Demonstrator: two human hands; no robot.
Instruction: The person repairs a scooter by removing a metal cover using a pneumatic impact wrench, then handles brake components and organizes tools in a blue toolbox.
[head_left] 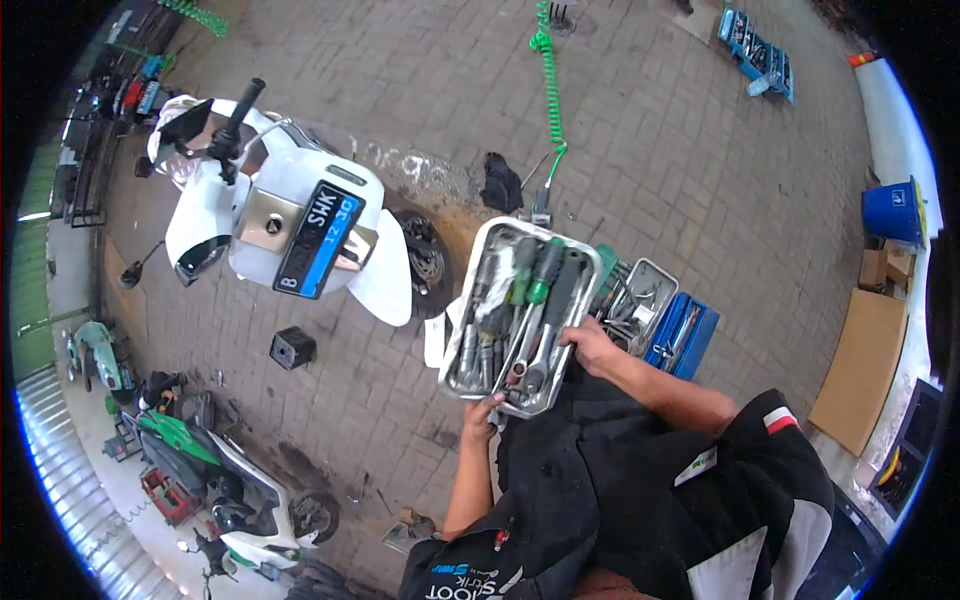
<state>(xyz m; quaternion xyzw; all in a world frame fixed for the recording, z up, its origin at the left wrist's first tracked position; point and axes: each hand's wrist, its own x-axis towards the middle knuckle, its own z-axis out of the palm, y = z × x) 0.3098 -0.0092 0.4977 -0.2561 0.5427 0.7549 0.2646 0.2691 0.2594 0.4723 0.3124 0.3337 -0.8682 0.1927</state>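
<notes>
A silvery rectangular metal tray (592, 262) is held up in front of my body, one hand at each side of its near end. Inside it lie several hand tools, among them green-handled screwdrivers (541, 280), a ratchet wrench (540, 368) and sockets (486, 362). My left hand (483, 414) is closed on the tray's near left corner. Gripping the right rim is my right hand (590, 346); the fingers under the tray are hidden. Just right of the tray, lower down, a second metal tray (668, 280) of tools stands beside a blue toolbox (690, 340).
A white scooter (320, 200) with a dark front wheel stands at the left, close to the tray. A black box-shaped part (292, 348), a black cloth-like item (500, 183) and a green coiled air hose (550, 90) are on the paving. Another scooter (230, 490) stands lower left.
</notes>
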